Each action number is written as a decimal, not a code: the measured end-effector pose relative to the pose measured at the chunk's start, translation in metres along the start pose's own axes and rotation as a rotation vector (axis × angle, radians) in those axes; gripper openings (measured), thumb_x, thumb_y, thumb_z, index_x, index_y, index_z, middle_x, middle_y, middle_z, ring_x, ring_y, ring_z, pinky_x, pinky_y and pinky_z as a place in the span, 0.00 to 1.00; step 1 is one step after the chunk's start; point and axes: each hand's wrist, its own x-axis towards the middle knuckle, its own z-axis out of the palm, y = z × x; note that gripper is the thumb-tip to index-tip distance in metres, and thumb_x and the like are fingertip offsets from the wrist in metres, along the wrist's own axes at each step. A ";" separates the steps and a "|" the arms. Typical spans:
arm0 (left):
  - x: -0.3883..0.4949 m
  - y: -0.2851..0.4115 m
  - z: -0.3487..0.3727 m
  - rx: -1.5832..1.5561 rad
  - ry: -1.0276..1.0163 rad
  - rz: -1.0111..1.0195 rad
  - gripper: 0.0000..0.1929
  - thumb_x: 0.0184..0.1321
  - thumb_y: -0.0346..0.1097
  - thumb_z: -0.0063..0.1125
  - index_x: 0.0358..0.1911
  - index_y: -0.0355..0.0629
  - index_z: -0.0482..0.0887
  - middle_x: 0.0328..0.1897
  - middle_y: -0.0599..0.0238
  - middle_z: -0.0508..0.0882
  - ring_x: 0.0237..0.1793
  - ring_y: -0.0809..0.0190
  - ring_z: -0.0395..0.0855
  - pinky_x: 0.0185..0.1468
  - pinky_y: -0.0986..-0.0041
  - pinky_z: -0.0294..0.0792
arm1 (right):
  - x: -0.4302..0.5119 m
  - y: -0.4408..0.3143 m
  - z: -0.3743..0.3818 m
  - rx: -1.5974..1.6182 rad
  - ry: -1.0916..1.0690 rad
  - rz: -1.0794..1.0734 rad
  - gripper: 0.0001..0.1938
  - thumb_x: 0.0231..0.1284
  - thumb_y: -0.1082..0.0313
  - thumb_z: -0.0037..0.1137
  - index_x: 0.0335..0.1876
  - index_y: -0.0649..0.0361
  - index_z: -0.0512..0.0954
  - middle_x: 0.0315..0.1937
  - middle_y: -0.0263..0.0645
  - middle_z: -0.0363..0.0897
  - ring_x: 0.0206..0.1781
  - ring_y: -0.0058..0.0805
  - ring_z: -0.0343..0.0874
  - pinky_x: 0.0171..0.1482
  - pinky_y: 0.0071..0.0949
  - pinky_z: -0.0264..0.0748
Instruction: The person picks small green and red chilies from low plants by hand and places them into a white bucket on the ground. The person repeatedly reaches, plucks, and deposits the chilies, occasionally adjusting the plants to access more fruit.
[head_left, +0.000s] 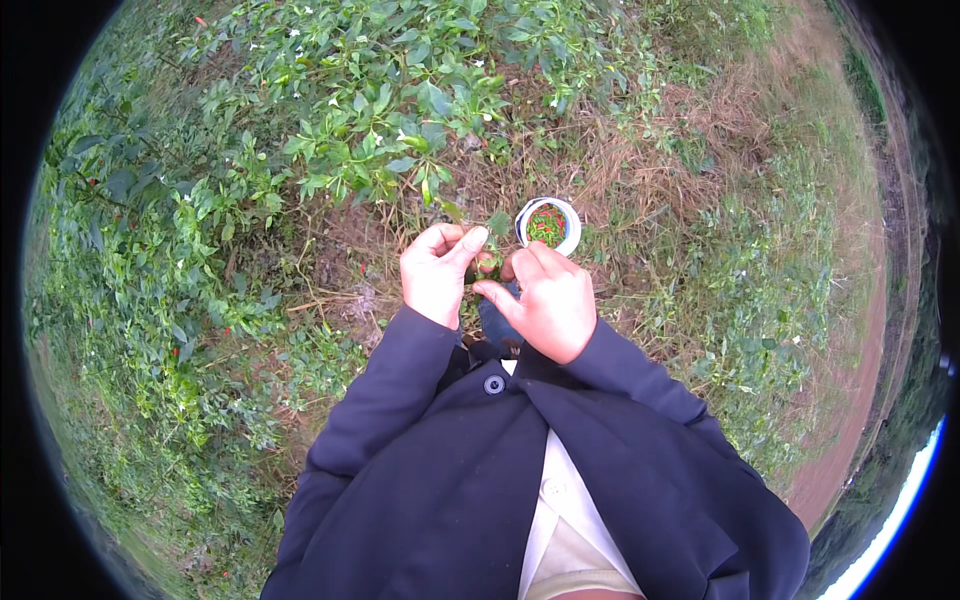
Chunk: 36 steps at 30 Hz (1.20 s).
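My left hand (439, 266) pinches a small leafy chilli sprig (498, 223) between thumb and fingers, in front of my jacket. Close beside it on the right is my right hand (551, 304), its fingers curled and its thumb stretched towards the sprig's lower part. Whether those fingers grip anything is hidden. Just beyond my right knuckles stands a white bucket (571, 237), holding many small red and green chillies (546, 225). A yellow-green chilli (426, 189) hangs from the plant ahead of my left hand.
Leafy chilli plants (375, 97) with white flowers spread ahead and to the left, some bearing red fruit. Dry grass (697, 142) covers ground at the upper right. More low green plants (757, 345) grow at right, before a bare dirt strip (844, 450).
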 end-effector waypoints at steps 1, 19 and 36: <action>-0.001 0.001 0.002 0.002 0.011 0.024 0.06 0.55 0.29 0.61 0.31 0.35 0.77 0.24 0.64 0.80 0.23 0.69 0.78 0.28 0.79 0.71 | 0.000 0.000 0.002 0.013 0.017 -0.004 0.18 0.43 0.53 0.64 0.26 0.60 0.72 0.24 0.38 0.71 0.26 0.37 0.76 0.26 0.33 0.73; -0.006 -0.001 -0.005 -0.183 -0.081 0.050 0.06 0.58 0.25 0.54 0.37 0.33 0.76 0.32 0.62 0.80 0.30 0.66 0.79 0.34 0.78 0.70 | -0.009 0.028 -0.017 1.709 -0.718 0.384 0.12 0.64 0.66 0.40 0.36 0.67 0.74 0.21 0.31 0.69 0.18 0.13 0.60 0.23 0.13 0.55; -0.015 -0.003 0.007 -0.324 -0.174 -0.032 0.08 0.61 0.31 0.53 0.42 0.40 0.73 0.40 0.60 0.81 0.40 0.64 0.79 0.47 0.73 0.70 | -0.025 0.018 0.011 1.938 -0.286 0.862 0.05 0.62 0.69 0.50 0.37 0.61 0.74 0.18 0.22 0.61 0.17 0.09 0.53 0.19 0.13 0.50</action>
